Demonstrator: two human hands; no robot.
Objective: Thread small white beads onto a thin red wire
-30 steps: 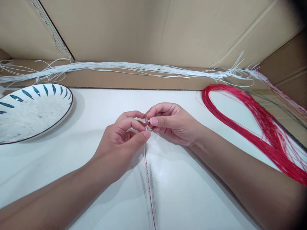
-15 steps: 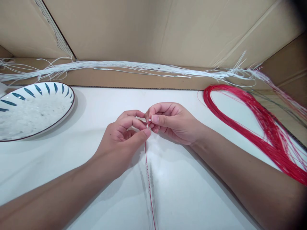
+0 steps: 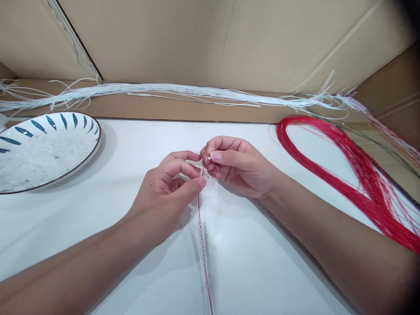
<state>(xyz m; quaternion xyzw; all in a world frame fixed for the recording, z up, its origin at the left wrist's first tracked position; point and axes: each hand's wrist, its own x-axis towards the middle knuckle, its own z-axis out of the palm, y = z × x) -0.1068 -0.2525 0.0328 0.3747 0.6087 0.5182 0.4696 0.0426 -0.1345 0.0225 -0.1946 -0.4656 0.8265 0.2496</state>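
My left hand [image 3: 166,190] pinches a thin red cord [image 3: 208,286] between thumb and forefinger. The cord runs down from the fingers to the bottom edge of the view, and small clear or whitish bits show along its middle. Just to the right and slightly higher, my right hand [image 3: 234,164] is closed, with thumb and forefinger pressed on a tiny white piece [image 3: 209,158], perhaps a bead; its exact kind is too small to tell. A short end of the cord sticks up between the two hands.
An oval plate [image 3: 94,142] with blue leaf marks holds many small clear-white pieces at the left. A looped bundle of red cords [image 3: 305,159] lies on the right. White cords [image 3: 183,90] stretch along the cardboard [image 3: 197,39] behind the white tabletop [image 3: 138,135].
My right hand has risen slightly and moved a little away from the left fingertips, with the white piece still pinched. My left hand stays in place on the cord.
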